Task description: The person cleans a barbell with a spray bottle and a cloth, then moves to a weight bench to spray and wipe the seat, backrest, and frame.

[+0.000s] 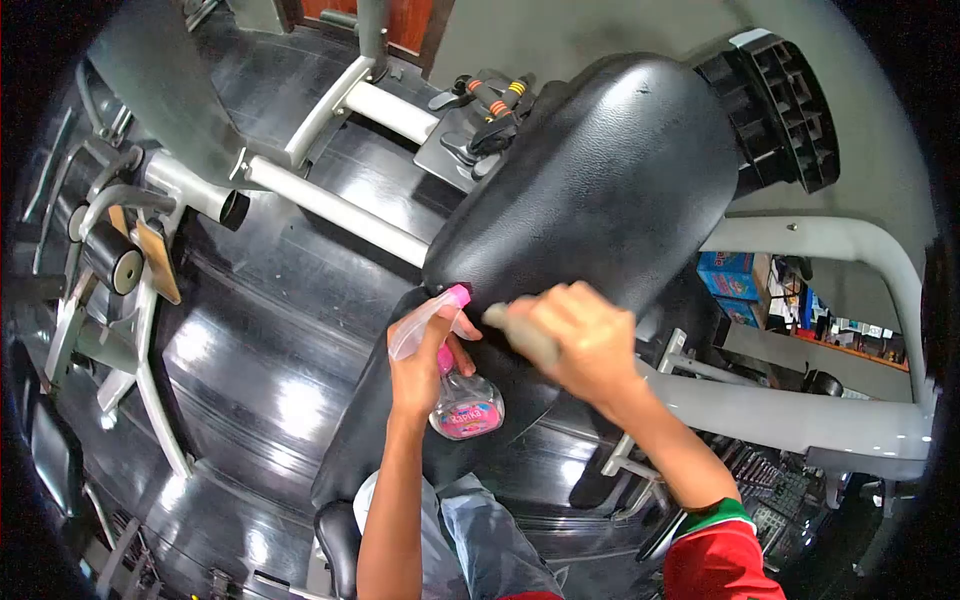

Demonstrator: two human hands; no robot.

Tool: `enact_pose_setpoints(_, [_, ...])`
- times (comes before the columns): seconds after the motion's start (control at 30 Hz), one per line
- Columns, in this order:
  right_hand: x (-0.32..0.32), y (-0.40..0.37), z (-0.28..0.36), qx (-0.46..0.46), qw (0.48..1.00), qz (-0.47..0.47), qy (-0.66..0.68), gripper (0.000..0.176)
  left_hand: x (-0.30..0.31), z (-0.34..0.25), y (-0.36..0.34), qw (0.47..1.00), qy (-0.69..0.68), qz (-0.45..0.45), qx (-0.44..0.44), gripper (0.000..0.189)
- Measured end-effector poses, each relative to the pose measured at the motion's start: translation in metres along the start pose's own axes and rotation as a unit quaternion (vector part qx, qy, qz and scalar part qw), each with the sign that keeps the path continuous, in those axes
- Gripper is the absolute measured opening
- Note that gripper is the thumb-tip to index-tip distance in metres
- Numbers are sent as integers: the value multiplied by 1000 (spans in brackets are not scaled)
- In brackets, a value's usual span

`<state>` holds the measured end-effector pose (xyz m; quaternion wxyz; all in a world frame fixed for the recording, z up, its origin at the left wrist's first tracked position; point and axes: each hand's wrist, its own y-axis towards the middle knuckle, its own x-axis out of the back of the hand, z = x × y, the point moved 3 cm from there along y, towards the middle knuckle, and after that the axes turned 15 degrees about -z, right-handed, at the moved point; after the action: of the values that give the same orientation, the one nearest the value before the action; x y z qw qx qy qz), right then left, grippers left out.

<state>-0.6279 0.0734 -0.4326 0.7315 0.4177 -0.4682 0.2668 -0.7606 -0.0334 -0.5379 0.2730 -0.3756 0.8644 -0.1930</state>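
Note:
In the head view, my left hand [413, 362] is wrapped round a clear spray bottle [468, 412] with a pink and white trigger head and a pink label. The bottle is upright and its nozzle points toward the pad ahead. My right hand [585, 340] grips a greyish cloth [530, 338], its edge smeared by motion, close over the lower end of the large black backrest pad [590, 170]. Below both hands lies the black seat pad [365, 430] of the same bench, partly hidden by the bottle and forearms.
White machine tubes [335, 213] run along the left, and a thick white frame arm [790, 415] curves round the right. Grip handles [490, 105] lie on a plate beside the backrest. A black ribbed plastic piece [790, 110] stands beyond it. Blue boxes [733, 285] sit at right.

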Motion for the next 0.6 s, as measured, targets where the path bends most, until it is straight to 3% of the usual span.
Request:
enact_pose_setpoints(0.03, [8, 11, -7, 9, 998, -50, -22, 28, 0, 0, 0, 1000, -4, -2, 1, 39])
enact_pose_setpoints(0.13, [21, 41, -39, -97, 982, -160, -34, 34, 3, 4, 0, 1000, -16, -4, 4, 39])
enact_pose_setpoints(0.17, [23, 48, -38, -142, 976, -161, -35, 35, 2, 5, 0, 1000, -20, -1, 3, 39])
enact_pose_setpoints(0.27, [10, 48, -22, -132, 979, -147, -39, 37, 3, 3, -1, 999, -35, -2, 3, 37])
enact_pose_setpoints(0.37, [-8, 35, 7, -28, 996, -79, 11, 28, 8, 5, -2, 997, -76, 18, 13, 36])
enact_pose_setpoints(0.47, [-22, 19, 21, 5, 1000, 23, 12, 22, 12, 8, -1, 993, -108, 49, 1, 35])
enact_pose_setpoints(0.57, [-7, 47, 4, 25, 999, 11, -32, 23, 15, 10, 0, 990, -129, 59, 2, 37])
enact_pose_setpoints(0.6, [2, 61, -4, -1, 999, -43, -24, 22, 16, 10, 0, 990, -131, 57, 3, 37])
